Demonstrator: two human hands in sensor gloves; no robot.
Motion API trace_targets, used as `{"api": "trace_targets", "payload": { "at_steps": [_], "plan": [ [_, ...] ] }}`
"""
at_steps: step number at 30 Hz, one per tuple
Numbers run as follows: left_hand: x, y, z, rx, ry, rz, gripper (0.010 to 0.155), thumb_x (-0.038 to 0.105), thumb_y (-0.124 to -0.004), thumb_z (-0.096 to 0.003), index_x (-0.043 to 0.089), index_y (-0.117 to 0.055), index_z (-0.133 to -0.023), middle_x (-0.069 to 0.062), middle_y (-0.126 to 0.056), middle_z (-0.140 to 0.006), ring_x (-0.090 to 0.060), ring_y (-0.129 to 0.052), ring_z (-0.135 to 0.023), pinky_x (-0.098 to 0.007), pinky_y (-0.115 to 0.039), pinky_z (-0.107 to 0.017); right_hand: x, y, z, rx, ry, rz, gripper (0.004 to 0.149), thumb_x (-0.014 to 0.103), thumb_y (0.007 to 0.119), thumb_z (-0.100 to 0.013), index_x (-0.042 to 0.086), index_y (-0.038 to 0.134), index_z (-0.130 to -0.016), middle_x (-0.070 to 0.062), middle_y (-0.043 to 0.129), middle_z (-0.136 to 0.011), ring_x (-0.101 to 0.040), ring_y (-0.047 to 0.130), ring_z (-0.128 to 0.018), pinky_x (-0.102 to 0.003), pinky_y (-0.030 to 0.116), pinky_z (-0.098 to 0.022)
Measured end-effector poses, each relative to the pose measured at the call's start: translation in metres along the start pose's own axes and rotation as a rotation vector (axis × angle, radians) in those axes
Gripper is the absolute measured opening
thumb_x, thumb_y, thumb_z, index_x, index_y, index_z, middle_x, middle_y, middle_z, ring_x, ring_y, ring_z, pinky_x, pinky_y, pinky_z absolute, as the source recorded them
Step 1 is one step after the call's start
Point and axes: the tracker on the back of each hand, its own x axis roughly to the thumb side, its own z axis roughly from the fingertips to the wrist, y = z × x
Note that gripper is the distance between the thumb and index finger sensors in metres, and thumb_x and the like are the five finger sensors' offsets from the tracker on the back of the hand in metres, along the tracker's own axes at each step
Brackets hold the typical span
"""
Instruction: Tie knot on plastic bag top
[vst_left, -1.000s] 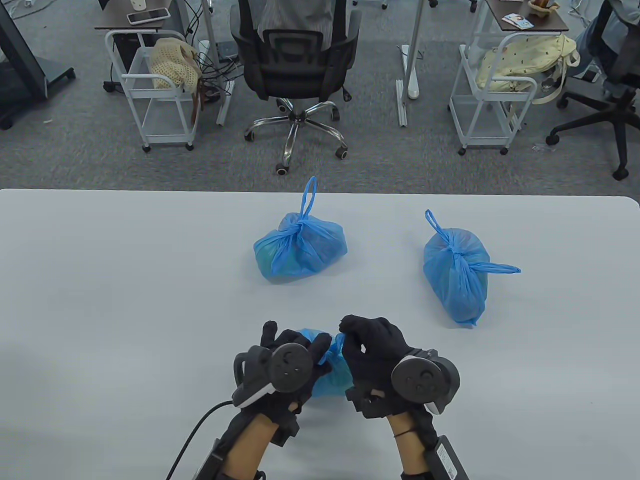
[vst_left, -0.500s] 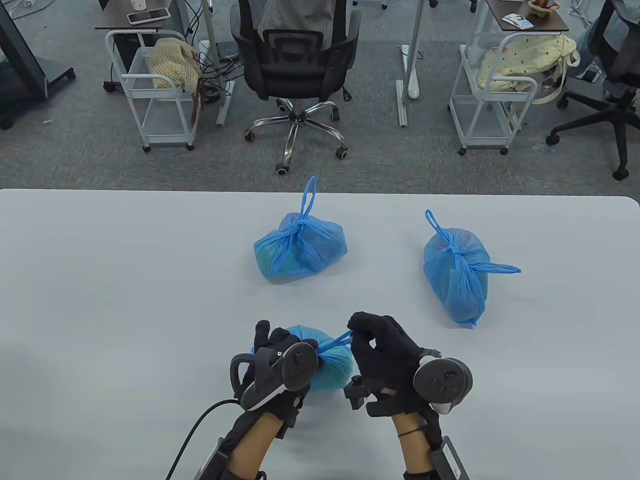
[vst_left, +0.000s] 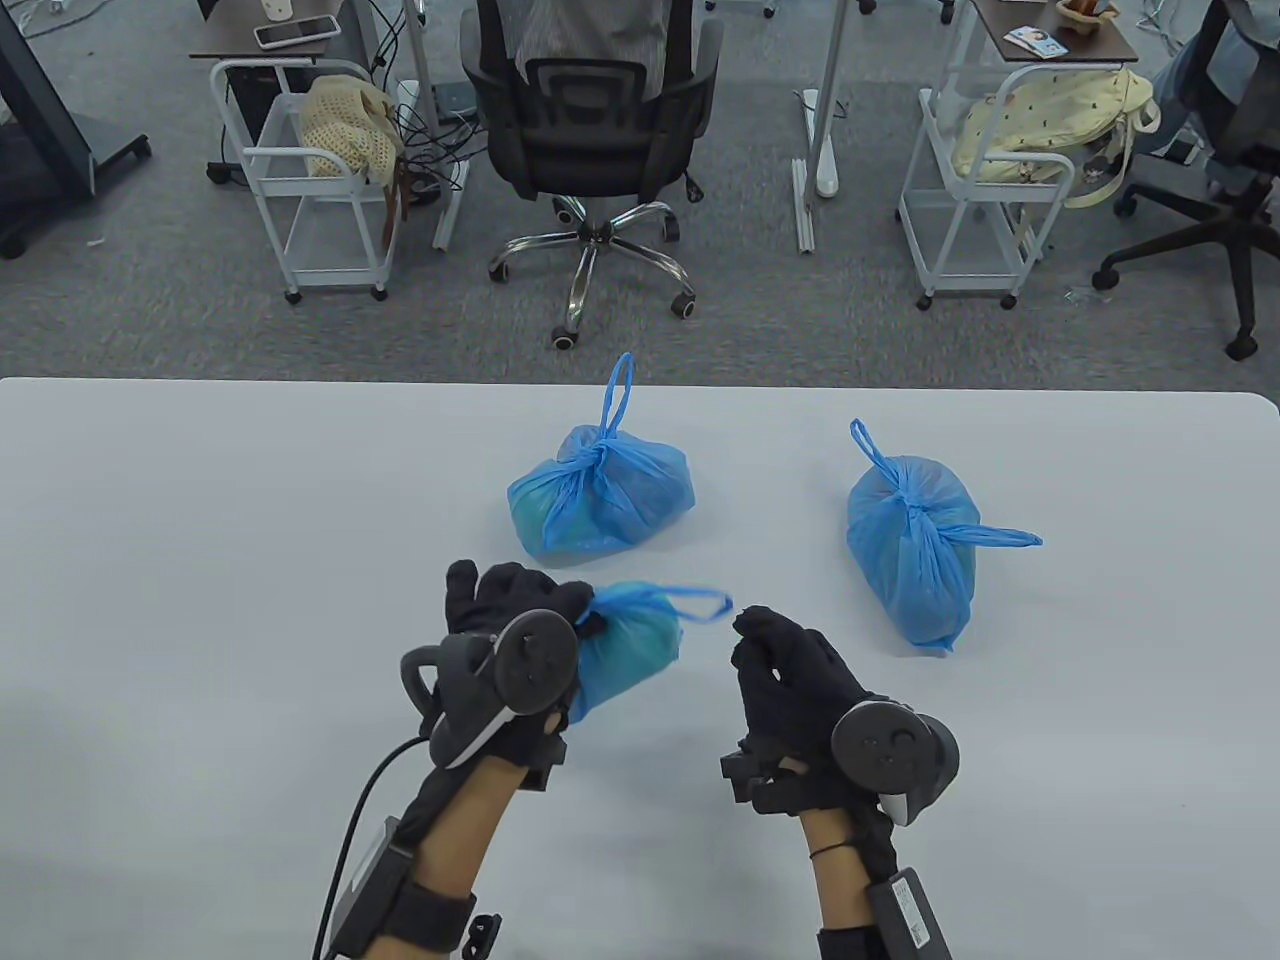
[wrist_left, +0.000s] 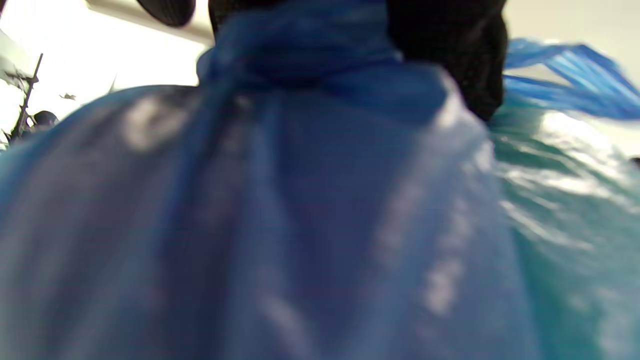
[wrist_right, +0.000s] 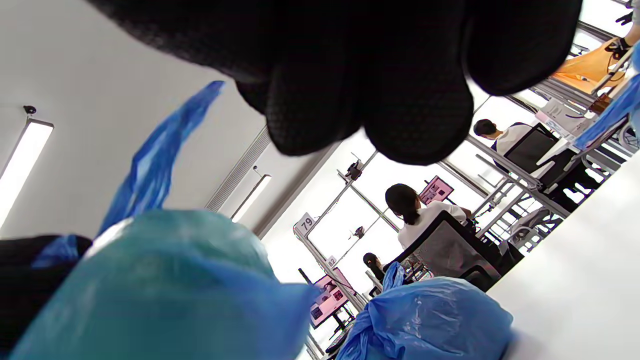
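Fingers (vst_left: 575, 610) of the left hand (vst_left: 500, 660) pinch the gathered top of a small blue plastic bag (vst_left: 625, 650), holding it above the white bench (vst_left: 200, 560) at the near middle, with one handle loop (vst_left: 690, 603) trailing free toward the right. In the left wrist view the bag (wrist_left: 280, 225) fills nearly the whole picture, its neck (wrist_left: 300, 55) bunched under the dark glove; a teal mass shows through the film on the right. Just to the right of the bag, the right hand (vst_left: 800, 690) hangs apart from the loop, its fingers (vst_left: 760, 630) curled loosely together and holding nothing. In the right wrist view those fingers (wrist_right: 360, 90) hang over the bag (wrist_right: 150, 290). Beyond the held bag, toward the bench's far edge, lies a second knotted blue bag (vst_left: 600, 490) with one loop standing upward. Well to the right of the held bag rests a third knotted blue bag (vst_left: 915, 550), its handles pointing left and right. Past the bench stands a black office chair (vst_left: 590, 130).
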Motion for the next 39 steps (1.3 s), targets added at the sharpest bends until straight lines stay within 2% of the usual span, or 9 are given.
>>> {"api": "trace_targets", "payload": {
  "at_steps": [4, 8, 10, 12, 15, 21, 31, 35, 39],
  "plan": [
    [-0.011, 0.059, -0.017, 0.177, 0.049, -0.008, 0.036, 0.047, -0.081, -0.0482, 0.034, -0.096, -0.078, 0.001, -0.101, -0.069, -0.029, -0.092, -0.078, -0.061, -0.056, -0.073, -0.005, 0.004, 0.001, 0.036, -0.032, 0.116, 0.036, 0.029, 0.079, -0.047, 0.014, 0.087, -0.079, -0.007, 0.101, -0.054, -0.032, 0.104, -0.046, -0.061, 0.078, -0.044],
    [-0.024, 0.1, -0.024, 0.34, 0.079, -0.108, 0.037, 0.048, -0.08, -0.0492, 0.033, -0.095, -0.079, 0.002, -0.102, -0.067, -0.026, -0.097, -0.07, -0.059, -0.063, -0.071, -0.006, 0.005, 0.002, 0.052, -0.059, 0.181, 0.037, 0.03, 0.078, -0.047, 0.013, 0.087, -0.079, -0.008, 0.101, -0.054, -0.032, 0.104, -0.045, -0.061, 0.078, -0.043],
    [-0.033, 0.116, -0.029, 0.427, 0.079, -0.189, 0.038, 0.048, -0.078, -0.05, 0.033, -0.094, -0.081, 0.002, -0.102, -0.067, -0.02, -0.101, -0.057, -0.055, -0.072, -0.066, -0.004, 0.006, 0.001, 0.065, -0.08, 0.203, 0.038, 0.03, 0.078, -0.047, 0.012, 0.087, -0.079, -0.008, 0.101, -0.054, -0.032, 0.104, -0.045, -0.061, 0.078, -0.043],
    [-0.044, 0.128, -0.035, 0.49, 0.109, -0.25, 0.038, 0.049, -0.078, -0.0504, 0.032, -0.094, -0.081, 0.002, -0.102, -0.066, -0.018, -0.102, -0.053, -0.053, -0.075, -0.063, -0.001, 0.008, 0.002, 0.076, -0.11, 0.238, 0.038, 0.03, 0.078, -0.047, 0.012, 0.087, -0.079, -0.008, 0.101, -0.053, -0.032, 0.104, -0.044, -0.061, 0.078, -0.042],
    [-0.064, 0.133, -0.043, 0.496, 0.179, -0.256, 0.039, 0.049, -0.078, -0.0507, 0.03, -0.093, -0.082, 0.002, -0.102, -0.065, -0.017, -0.102, -0.05, -0.052, -0.076, -0.061, 0.002, 0.011, 0.002, 0.1, -0.155, 0.306, 0.038, 0.03, 0.078, -0.047, 0.012, 0.087, -0.079, -0.008, 0.101, -0.053, -0.032, 0.104, -0.043, -0.061, 0.079, -0.042],
    [-0.109, 0.096, -0.066, 0.46, 0.264, -0.284, 0.04, 0.047, -0.077, -0.0514, 0.027, -0.092, -0.083, 0.002, -0.102, -0.066, -0.018, -0.102, -0.051, -0.052, -0.076, -0.061, -0.001, 0.018, 0.001, 0.144, -0.183, 0.387, 0.038, 0.03, 0.078, -0.047, 0.012, 0.088, -0.079, -0.008, 0.102, -0.053, -0.031, 0.105, -0.043, -0.061, 0.079, -0.042],
    [-0.19, -0.047, -0.105, 0.159, 0.42, -0.291, 0.041, 0.046, -0.078, -0.0517, 0.026, -0.092, -0.084, 0.002, -0.103, -0.068, -0.018, -0.103, -0.054, -0.053, -0.075, -0.063, -0.022, 0.025, -0.003, 0.185, -0.139, 0.442, 0.037, 0.031, 0.079, -0.047, 0.013, 0.089, -0.078, -0.007, 0.102, -0.052, -0.032, 0.105, -0.042, -0.06, 0.079, -0.042],
    [-0.215, -0.074, -0.111, 0.113, 0.518, -0.221, 0.041, 0.047, -0.077, -0.0516, 0.027, -0.092, -0.084, 0.003, -0.103, -0.067, -0.018, -0.104, -0.054, -0.053, -0.075, -0.063, -0.033, 0.028, -0.005, 0.2, -0.114, 0.45, 0.037, 0.031, 0.079, -0.047, 0.013, 0.089, -0.077, -0.007, 0.103, -0.051, -0.031, 0.106, -0.041, -0.06, 0.08, -0.041],
    [-0.225, -0.086, -0.111, 0.079, 0.556, -0.2, 0.044, 0.049, -0.077, -0.0516, 0.027, -0.091, -0.087, 0.003, -0.103, -0.071, -0.02, -0.104, -0.06, -0.054, -0.073, -0.064, -0.042, 0.029, -0.006, 0.207, -0.086, 0.45, 0.037, 0.031, 0.079, -0.046, 0.013, 0.089, -0.077, -0.007, 0.103, -0.05, -0.031, 0.106, -0.041, -0.06, 0.08, -0.041]
  ]
}}
